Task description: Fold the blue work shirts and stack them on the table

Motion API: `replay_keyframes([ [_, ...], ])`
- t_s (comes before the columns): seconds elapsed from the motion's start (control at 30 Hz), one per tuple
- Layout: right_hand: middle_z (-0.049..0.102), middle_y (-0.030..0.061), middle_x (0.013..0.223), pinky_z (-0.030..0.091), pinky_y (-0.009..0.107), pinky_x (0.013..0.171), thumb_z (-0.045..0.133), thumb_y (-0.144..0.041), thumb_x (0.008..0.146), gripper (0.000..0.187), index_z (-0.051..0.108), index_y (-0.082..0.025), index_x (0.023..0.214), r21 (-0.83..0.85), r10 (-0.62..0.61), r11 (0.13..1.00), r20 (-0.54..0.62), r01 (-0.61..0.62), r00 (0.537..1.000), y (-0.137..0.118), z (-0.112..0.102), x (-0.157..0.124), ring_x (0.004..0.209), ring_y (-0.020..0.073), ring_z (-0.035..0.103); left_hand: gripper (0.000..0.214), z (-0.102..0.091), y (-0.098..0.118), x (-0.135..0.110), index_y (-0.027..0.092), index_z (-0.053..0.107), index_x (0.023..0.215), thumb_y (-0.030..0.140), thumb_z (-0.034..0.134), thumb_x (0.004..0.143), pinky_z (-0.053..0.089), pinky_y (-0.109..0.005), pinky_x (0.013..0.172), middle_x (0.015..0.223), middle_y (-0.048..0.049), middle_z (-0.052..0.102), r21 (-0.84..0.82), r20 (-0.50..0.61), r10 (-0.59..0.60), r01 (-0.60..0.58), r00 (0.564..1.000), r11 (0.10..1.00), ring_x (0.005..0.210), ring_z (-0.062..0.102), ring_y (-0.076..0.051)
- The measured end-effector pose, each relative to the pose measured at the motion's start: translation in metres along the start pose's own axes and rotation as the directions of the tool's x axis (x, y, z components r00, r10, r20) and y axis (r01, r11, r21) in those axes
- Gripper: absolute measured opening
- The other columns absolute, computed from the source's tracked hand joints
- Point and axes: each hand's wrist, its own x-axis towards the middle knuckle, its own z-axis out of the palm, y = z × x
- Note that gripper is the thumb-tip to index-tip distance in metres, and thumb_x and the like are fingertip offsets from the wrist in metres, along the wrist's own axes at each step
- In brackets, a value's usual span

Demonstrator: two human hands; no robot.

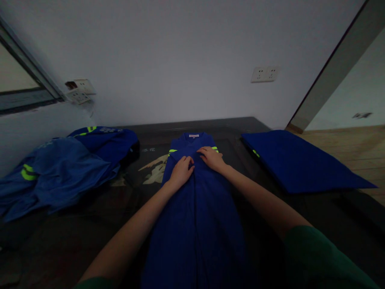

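Observation:
A long blue work garment (pixel 210 200) lies stretched out in front of me, its collar with a white label (pixel 194 136) at the far end. Bright yellow-green bands show at both of its sides near the top. Two edges of the cloth meet along a dark line down its middle. My left hand (pixel 182 172) rests on the cloth just left of this line, fingers loosely bent and apart. On the other side, my right hand (pixel 212 159) lies on the upper part with fingers stretched toward the middle. Parts of the fingertips are hard to make out in the dim light.
Crumpled blue garments (pixel 69 164) with yellow-green bands lie on the dark table (pixel 144 134) at the left. A flat, folded blue garment (pixel 300 160) lies at the right. A white wall (pixel 180 60) with sockets (pixel 265 74) stands behind the table.

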Motion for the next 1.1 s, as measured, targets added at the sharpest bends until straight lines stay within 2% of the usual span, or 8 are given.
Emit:
replay_keyframes([
  [0.1,0.066,0.0067,0.101,0.042,0.034,0.091,0.06,-0.024,0.088,0.014,0.068,-0.018,0.098,0.22,-0.157,0.966,0.077,0.137,0.985,-0.012,0.002,0.002,0.099,0.0191,0.057,0.008,-0.019,0.018,-0.032,0.019,0.058,0.092,0.015,0.054,0.086,0.046,-0.033,0.082,0.093,-0.005,0.058,0.033,0.061,0.124,-0.126,0.99,0.991,0.092,0.056,-0.02],
  [0.2,0.064,0.0056,0.093,0.042,0.031,0.085,0.066,-0.03,0.085,0.015,0.067,-0.017,0.092,0.333,-0.231,0.926,0.135,0.176,0.964,-0.013,0.008,0.002,0.092,0.0178,0.056,0.01,-0.039,0.046,-0.084,0.02,0.06,0.095,0.019,0.053,0.088,0.047,-0.034,0.083,0.097,-0.005,0.061,-0.02,0.247,0.233,-0.235,0.941,0.972,0.094,0.058,-0.02],
  [0.3,0.062,0.0069,0.094,0.04,0.031,0.084,0.067,-0.033,0.084,0.02,0.066,-0.016,0.094,0.292,-0.219,0.942,0.152,0.168,0.964,-0.009,0.013,0.002,0.091,0.0189,0.054,0.03,-0.053,0.072,-0.139,0.024,0.058,0.118,0.03,0.058,0.088,0.044,-0.039,0.097,0.126,-0.0079,0.058,-0.144,0.399,0.421,-0.398,0.815,0.906,0.117,0.053,-0.024],
  [0.4,0.059,0.0069,0.095,0.04,0.031,0.082,0.067,-0.039,0.083,0.025,0.063,-0.017,0.094,0.193,-0.196,0.968,0.168,0.162,0.966,-0.006,0.017,0.003,0.09,0.0201,0.051,0.051,-0.057,0.087,-0.18,0.028,0.044,0.139,0.042,0.055,0.09,0.028,-0.047,0.114,0.151,-0.0069,0.038,-0.265,0.48,0.587,-0.53,0.652,0.806,0.138,0.035,-0.026],
  [0.47,0.058,0.0068,0.095,0.039,0.032,0.083,0.065,-0.043,0.084,0.026,0.061,-0.018,0.092,0.136,-0.183,0.978,0.185,0.16,0.965,-0.006,0.02,0.004,0.089,0.0207,0.05,0.052,-0.055,0.091,-0.195,0.03,0.039,0.143,0.039,0.05,0.093,0.02,-0.049,0.117,0.155,-0.0044,0.03,-0.287,0.505,0.615,-0.554,0.606,0.782,0.142,0.027,-0.025],
  [0.67,0.057,0.0105,0.097,0.037,0.038,0.089,0.041,-0.038,0.097,0.029,0.06,-0.017,0.089,-0.029,-0.159,0.985,0.223,0.169,0.962,-0.011,0.028,0.007,0.091,0.0237,0.049,0.05,-0.05,0.091,-0.212,0.034,0.036,0.145,0.036,0.045,0.096,0.017,-0.054,0.118,0.155,0.001,0.027,-0.307,0.527,0.608,-0.534,0.594,0.788,0.146,0.015,-0.024],
  [1.0,0.058,0.0115,0.095,0.036,0.038,0.092,0.042,-0.037,0.097,0.028,0.059,-0.016,0.093,-0.01,-0.175,0.984,0.138,0.178,0.975,-0.019,0.028,-0.002,0.095,0.0251,0.049,0.052,-0.057,0.096,-0.218,0.034,0.038,0.144,0.043,0.049,0.093,0.013,-0.054,0.118,0.15,-0.0015,0.037,-0.406,0.52,0.611,-0.456,0.597,0.792,0.143,0.024,-0.025],
  [1.1,0.058,0.0111,0.097,0.037,0.039,0.093,0.043,-0.037,0.096,0.026,0.059,-0.017,0.095,-0.037,-0.166,0.984,0.141,0.173,0.976,-0.021,0.027,-0.003,0.095,0.0252,0.049,0.05,-0.055,0.097,-0.222,0.034,0.038,0.144,0.039,0.047,0.095,0.011,-0.055,0.118,0.151,-0.0014,0.037,-0.409,0.514,0.601,-0.441,0.612,0.799,0.144,0.023,-0.024],
])
